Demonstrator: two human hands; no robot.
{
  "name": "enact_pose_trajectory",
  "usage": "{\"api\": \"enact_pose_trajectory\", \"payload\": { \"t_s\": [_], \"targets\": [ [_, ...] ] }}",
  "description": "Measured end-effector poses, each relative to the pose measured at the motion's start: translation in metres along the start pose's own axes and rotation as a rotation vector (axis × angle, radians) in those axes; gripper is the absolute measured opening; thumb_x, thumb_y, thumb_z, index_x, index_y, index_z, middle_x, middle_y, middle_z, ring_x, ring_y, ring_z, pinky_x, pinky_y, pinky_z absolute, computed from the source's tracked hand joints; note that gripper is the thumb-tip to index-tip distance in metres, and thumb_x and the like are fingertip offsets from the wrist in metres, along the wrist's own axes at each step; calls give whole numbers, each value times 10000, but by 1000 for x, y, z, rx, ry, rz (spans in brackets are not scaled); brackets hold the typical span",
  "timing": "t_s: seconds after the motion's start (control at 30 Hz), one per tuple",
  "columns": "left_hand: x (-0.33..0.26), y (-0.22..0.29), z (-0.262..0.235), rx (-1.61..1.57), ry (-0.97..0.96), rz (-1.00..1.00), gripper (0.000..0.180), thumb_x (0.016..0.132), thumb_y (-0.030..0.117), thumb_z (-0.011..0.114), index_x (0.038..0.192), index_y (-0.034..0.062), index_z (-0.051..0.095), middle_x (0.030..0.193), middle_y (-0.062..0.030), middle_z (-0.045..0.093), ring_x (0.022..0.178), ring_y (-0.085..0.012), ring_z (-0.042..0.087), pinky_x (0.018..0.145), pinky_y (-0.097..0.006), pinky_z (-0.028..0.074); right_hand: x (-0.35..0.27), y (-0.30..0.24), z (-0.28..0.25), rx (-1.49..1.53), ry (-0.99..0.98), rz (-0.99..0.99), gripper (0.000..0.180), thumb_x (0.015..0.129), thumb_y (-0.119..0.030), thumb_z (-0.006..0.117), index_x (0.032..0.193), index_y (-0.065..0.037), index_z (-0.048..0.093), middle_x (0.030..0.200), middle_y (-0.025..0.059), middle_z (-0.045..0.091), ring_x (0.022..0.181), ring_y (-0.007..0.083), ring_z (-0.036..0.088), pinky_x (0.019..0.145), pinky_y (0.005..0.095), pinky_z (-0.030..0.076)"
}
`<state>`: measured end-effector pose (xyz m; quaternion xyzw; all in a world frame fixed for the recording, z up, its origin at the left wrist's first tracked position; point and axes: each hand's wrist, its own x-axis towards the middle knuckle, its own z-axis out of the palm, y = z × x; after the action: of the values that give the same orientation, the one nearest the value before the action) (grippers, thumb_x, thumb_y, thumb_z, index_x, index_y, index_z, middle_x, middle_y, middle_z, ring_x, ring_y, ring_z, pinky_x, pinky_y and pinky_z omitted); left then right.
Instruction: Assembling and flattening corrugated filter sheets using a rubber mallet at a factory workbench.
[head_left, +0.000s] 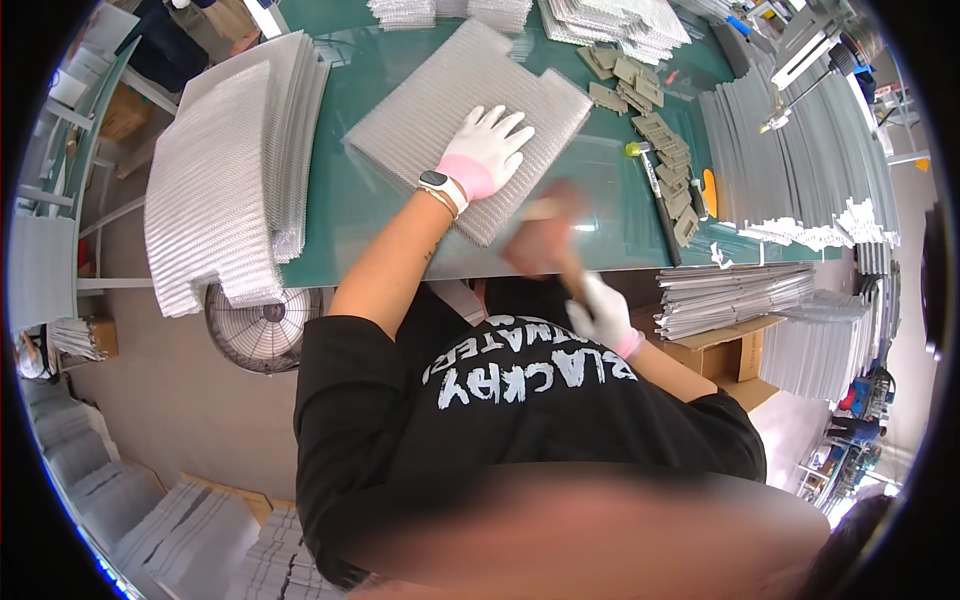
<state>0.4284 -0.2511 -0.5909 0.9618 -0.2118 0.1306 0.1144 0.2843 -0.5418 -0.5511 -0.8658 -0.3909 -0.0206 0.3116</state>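
A light grey sheet with a fine honeycomb-like texture and notched edges (400, 125) lies at an angle on the green table. My left hand (487, 150), in a white and pink glove, presses flat on it with the fingers spread. My right hand (606, 318), gloved the same way, is closed round the wooden handle of a mallet (545, 235). The mallet's reddish-brown head is smeared by motion near the table's front edge, just right of the sheet's near corner. Whether it touches anything cannot be made out.
Similar sheets stand piled at the left (215, 180) and far edge. Several olive rectangular pieces (660, 140), a black-handled tool with a yellow-green end (660, 205) and an orange-handled tool (710, 192) lie at right. Grey panels (800, 160) stack beyond. A floor fan (270, 325) stands below left.
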Motion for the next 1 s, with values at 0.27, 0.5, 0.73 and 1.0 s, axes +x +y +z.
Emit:
{"api": "enact_pose_trajectory", "payload": {
  "t_s": [0.27,0.5,0.73,1.0],
  "targets": [
    [0,-1,0,26,8,-25,470,970,289,511,1419,148,516,1495,-125,466,1388,-363,397,1169,-537,272,-6,-5,-1,129,46,66,665,868,-165,704,1477,-84,448,840,219,652,708,371,662,647,413,527],
    [0,4,0,53,-52,-199,514,972,332,502,1455,158,481,1541,-122,419,1427,-366,352,1182,-568,225,14,8,-42,67,-340,378,658,935,-228,644,1528,-126,378,894,205,692,789,392,685,678,461,527],
    [5,30,-15,-446,-81,-966,669,945,333,544,1536,95,339,1599,-156,320,1488,-415,222,1212,-556,141,5,19,-41,776,331,680,624,1011,-47,515,1584,-110,275,820,-20,530,609,32,454,527,193,418],
    [1,55,-15,-128,-288,217,575,980,393,485,1493,143,422,1560,-130,385,1459,-379,295,1208,-552,178,11,51,-78,701,276,693,600,1005,-51,520,1568,-116,324,777,-4,555,565,42,454,522,196,413]
  ]
}}
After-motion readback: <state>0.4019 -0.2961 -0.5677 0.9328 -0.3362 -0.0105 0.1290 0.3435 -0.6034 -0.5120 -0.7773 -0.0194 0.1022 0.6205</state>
